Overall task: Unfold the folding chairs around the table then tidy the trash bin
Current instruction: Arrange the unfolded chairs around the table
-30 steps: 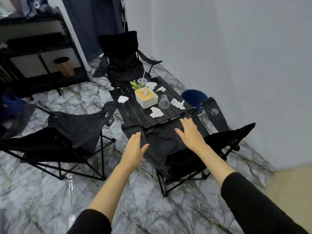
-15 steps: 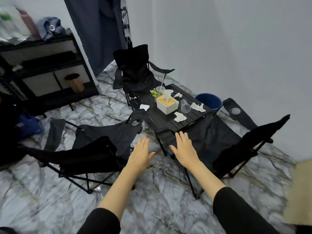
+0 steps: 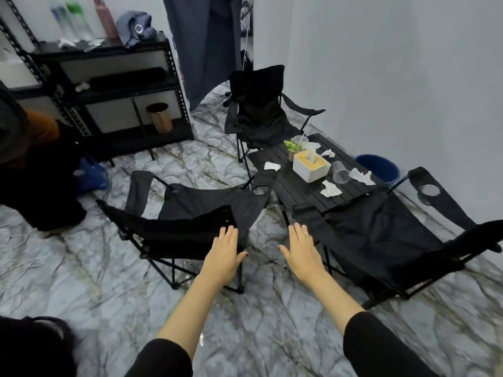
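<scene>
Three black folding chairs stand unfolded around a low black slatted table [image 3: 296, 191]: one at the far side [image 3: 261, 115], one at the left [image 3: 190, 213], one at the right [image 3: 381, 229]. A blue trash bin [image 3: 378, 167] sits on the floor behind the table by the wall. Crumpled tissues [image 3: 330, 188], a tipped clear cup [image 3: 340, 172] and a white tissue box [image 3: 310, 165] lie on the table. My left hand [image 3: 223, 254] and my right hand [image 3: 303, 251] hover flat, fingers spread, over the floor between the two near chairs, holding nothing.
A black metal shelf rack [image 3: 109, 85] with a copper bin [image 3: 160, 117] stands at the back left. A dark curtain [image 3: 204, 44] hangs by the far chair. Another person in dark clothes [image 3: 32, 170] is at the left edge. The floor is glossy marble.
My view has swung left and pulled back. Both hands have come off the right chair's seat and now hang over the floor between the chairs.
</scene>
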